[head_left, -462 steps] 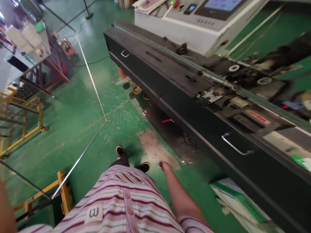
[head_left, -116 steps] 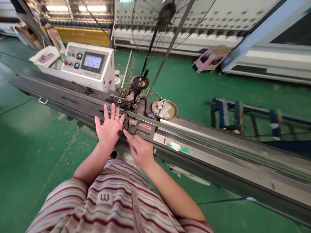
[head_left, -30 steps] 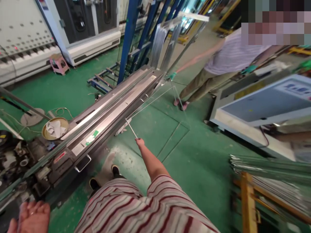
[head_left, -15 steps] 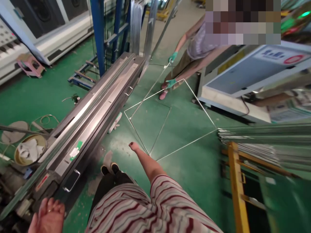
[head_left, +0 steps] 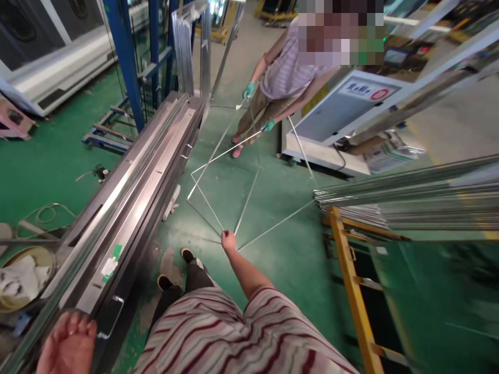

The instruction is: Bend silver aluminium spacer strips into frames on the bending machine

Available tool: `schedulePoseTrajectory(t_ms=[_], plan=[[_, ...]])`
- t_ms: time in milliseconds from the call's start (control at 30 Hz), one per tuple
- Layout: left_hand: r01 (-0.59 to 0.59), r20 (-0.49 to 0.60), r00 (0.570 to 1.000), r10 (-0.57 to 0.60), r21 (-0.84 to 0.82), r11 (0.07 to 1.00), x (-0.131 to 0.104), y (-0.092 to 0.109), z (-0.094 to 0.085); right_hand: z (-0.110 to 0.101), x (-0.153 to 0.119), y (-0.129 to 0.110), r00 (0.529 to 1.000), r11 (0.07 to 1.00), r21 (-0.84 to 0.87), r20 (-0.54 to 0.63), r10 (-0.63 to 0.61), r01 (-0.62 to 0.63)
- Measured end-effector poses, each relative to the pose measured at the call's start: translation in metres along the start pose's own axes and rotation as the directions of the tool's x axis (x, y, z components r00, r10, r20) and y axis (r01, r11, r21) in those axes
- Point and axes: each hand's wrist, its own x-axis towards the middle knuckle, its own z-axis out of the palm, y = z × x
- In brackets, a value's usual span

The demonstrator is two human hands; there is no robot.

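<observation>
My right hand is closed at the near corner of a thin metal strip frame, where one strip runs into the fingers. The exact grip is too small to see. A second thin frame crosses the first, its near end close to the same hand. Opposite me, a co-worker in teal gloves has one glove on a strip of the frame and the other glove higher up near a white tag. My left hand is palm up with its fingers loosely bent, holding nothing, beside the long metal bench.
On the right, a yellow rack stands by a stack of long metal strips. A grey-white machine cabinet is behind the co-worker. A blue rack stands at the back left, a bucket of rags at the lower left.
My right hand has moved right, from apart from the frame to its near corner. The co-worker's gloves stay on the frames, which now look more separated. My view has turned right.
</observation>
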Motion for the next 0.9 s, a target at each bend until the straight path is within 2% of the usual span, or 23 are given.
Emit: schedulePoseTrajectory(t_ms=[133,300,400,500,600,700,767,833,900], plan=[[-0.020,-0.060,0.998,0.018,-0.037,0.999,-0.013,-0.019,0.030,-0.034,0.063,-0.025,0.994,0.993,0.112,-0.092,0.057,-0.047],[0.021,-0.128,0.991,-0.031,-0.080,0.997,-0.028,-0.040,0.080,-0.063,0.150,-0.074,0.983,0.962,0.257,-0.132,0.128,-0.090],[0.014,-0.083,0.996,-0.016,-0.026,1.000,-0.027,-0.043,0.107,-0.074,0.193,-0.104,0.993,0.931,0.356,-0.055,0.108,-0.082],[-0.047,-0.052,0.998,0.048,0.017,0.999,-0.019,-0.046,0.124,-0.074,0.216,-0.138,0.994,0.880,0.472,0.108,0.004,-0.054],[-0.067,-0.042,0.997,0.067,0.009,0.998,-0.012,-0.053,0.132,-0.060,0.213,-0.177,0.954,0.810,0.580,0.284,-0.101,-0.087],[-0.035,-0.010,0.999,0.035,0.001,0.999,-0.013,-0.061,0.133,-0.039,0.192,-0.216,0.870,0.607,0.762,0.439,-0.225,-0.227],[-0.018,-0.007,1.000,0.018,-0.013,1.000,-0.017,-0.064,0.131,-0.026,0.170,-0.239,0.837,0.501,0.815,0.470,-0.280,-0.290],[-0.017,-0.027,0.999,0.016,-0.035,0.999,-0.021,-0.064,0.124,-0.017,0.145,-0.258,0.834,0.459,0.846,0.445,-0.328,-0.271],[-0.028,-0.069,0.997,0.024,-0.062,0.998,-0.024,-0.063,0.112,-0.013,0.118,-0.273,0.819,0.363,0.896,0.400,-0.412,-0.255]])
